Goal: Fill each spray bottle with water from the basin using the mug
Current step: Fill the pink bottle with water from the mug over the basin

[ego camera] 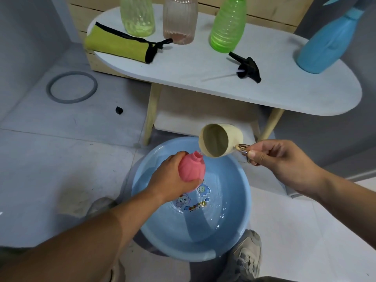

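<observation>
Head view, left grip [171, 178] round pink bottle [192, 169], right grip [278, 157] pinching mug [221, 139] handle, basin [238, 190] lettering illegible

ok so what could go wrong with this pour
1. The rim of the mug is far wider than the neck of the pink bottle, so water may miss and run over the left hand, making the grip slippery.
2. The right hand pinches only the thin metal handle; the tilted mug could twist or slip.
3. Overshoot should mostly land in the basin, but the shoe beside it could get splashed.
</observation>
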